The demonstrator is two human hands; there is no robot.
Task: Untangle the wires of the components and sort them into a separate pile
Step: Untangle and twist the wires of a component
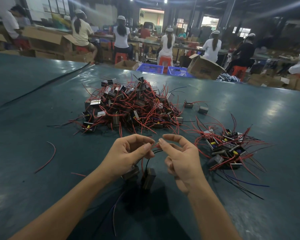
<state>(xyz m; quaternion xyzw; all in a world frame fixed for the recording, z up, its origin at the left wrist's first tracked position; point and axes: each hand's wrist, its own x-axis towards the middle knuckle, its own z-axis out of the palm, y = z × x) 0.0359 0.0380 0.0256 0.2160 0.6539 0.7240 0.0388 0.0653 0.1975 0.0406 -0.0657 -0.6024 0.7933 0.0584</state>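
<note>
Pinching tangled wires (pixel 155 151), left hand (pixel 128 153) and right hand (pixel 182 158) nearly touch.

I log, on the dark green matte tabletop (pixel 42 118):
- large tangled heap of dark block components with red and black leads (pixel 132 108), 12 o'clock
- smaller pile of the same parts (pixel 227 149), 3 o'clock
- left hand (pixel 130 153) and right hand (pixel 182 158), centre, both pinching thin red and black wires (pixel 156 148)
- two dark blocks (pixel 148 178) at their 6 o'clock

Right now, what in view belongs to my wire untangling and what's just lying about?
For the job: left hand and right hand pinching wires of two hanging components; tangled pile; sorted pile.
Lying about: loose red wire; black cable; blue baskets; cardboard box.
</note>
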